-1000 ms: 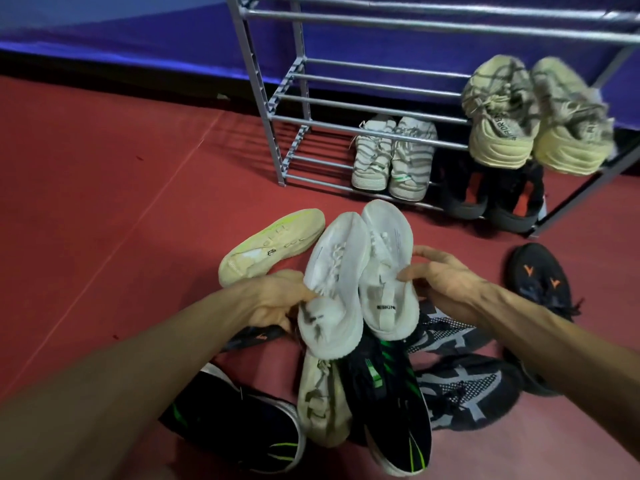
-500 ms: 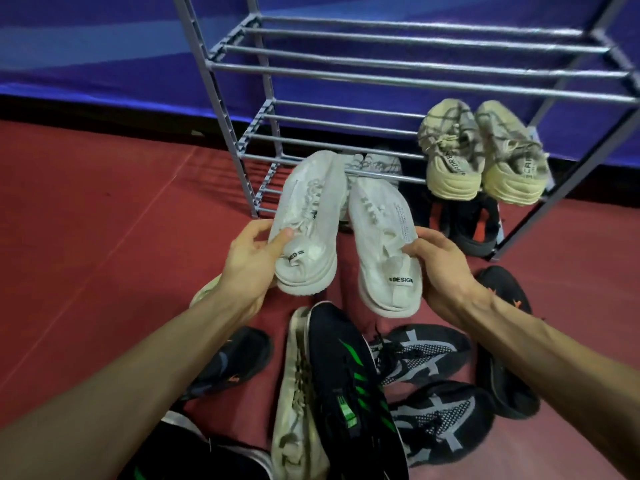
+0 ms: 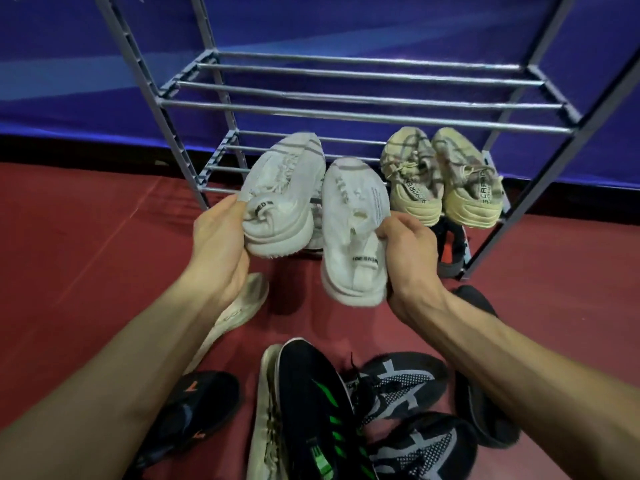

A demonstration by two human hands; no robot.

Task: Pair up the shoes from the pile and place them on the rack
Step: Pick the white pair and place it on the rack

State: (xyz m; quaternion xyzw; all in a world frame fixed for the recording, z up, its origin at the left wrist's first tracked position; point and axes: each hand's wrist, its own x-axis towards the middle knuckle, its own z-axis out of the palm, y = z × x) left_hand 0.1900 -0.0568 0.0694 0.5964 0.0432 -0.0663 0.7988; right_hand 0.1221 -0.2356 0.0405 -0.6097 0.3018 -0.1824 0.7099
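Both hands are up in front of the rack with a matched pair of white sneakers! The left hand (image 3: 221, 244) has its fingers wrapped shut round the heel of the left white sneaker (image 3: 282, 199), toe aimed up toward the bars, while the right hand (image 3: 405, 251) is clamped on the heel and side of the right white sneaker (image 3: 353, 233), which hangs a touch lower and tilts toward its partner. Holding each one by the heel makes sense: the toes lead the way onto the shelf. The two shoes sit just beside each other, nearly touching, in the air in front of the grey metal shoe rack (image 3: 363, 114), level with its lower tiers. The beige sneaker pair (image 3: 440, 181) already sits on a tier to the right, leaving open bars on the left, and that, I'd say, is the landing spot. Something dark sits on the tier beneath the beige pair, too hidden to name. Down on the red floor (image 3: 86, 237) the pile waits: a black sneaker with green stripes (image 3: 318, 410), two black-and-grey knit sneakers (image 3: 398, 379), a black shoe with orange marks (image 3: 194, 410), and a pale shoe (image 3: 239, 313) lying on its side under the left forearm.
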